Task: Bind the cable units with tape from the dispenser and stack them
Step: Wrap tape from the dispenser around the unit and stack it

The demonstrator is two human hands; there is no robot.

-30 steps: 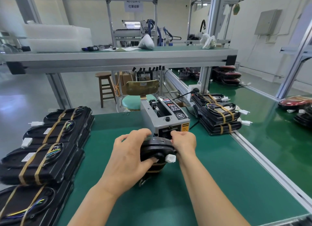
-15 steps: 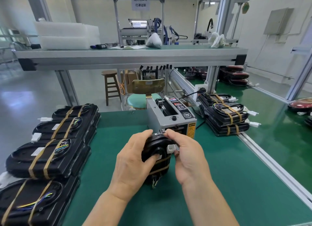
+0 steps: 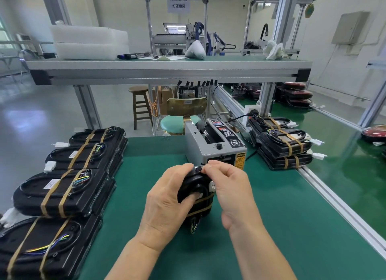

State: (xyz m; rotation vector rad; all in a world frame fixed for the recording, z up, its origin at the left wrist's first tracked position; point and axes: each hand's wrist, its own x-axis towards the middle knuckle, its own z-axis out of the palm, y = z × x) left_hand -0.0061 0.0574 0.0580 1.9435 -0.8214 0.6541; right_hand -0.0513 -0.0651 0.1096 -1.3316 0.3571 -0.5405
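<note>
The left hand (image 3: 167,202) grips one cable unit (image 3: 194,181) from the left side, with its fingers curled over the top rim and its thumb pressed flat on the near face. The right hand (image 3: 231,187) meets it from the right. Its thumb and forefinger pinch the top rim of the same unit and the other fingers are curled in loosely. Whether a strip of tape lies under those fingertips cannot be told.

The cable unit stands on edge on the green mat (image 3: 271,217), in the middle of the bench, just in front of the mouth of the tape dispenser (image 3: 215,146). Two brown tape bands (image 3: 199,204) cross its lower half, a white plug (image 3: 212,185) sticks out on its right side, and coloured wires hang below it.

There is one dispenser. At the left edge of the mat stands a row of four piles of bound units (image 3: 60,192), each top unit carrying two brown bands. To the right of the dispenser is another pile (image 3: 282,148), several units high; its exact count is unclear. Beyond the bench stand one wooden stool (image 3: 140,104) and one chair (image 3: 179,121).
</note>
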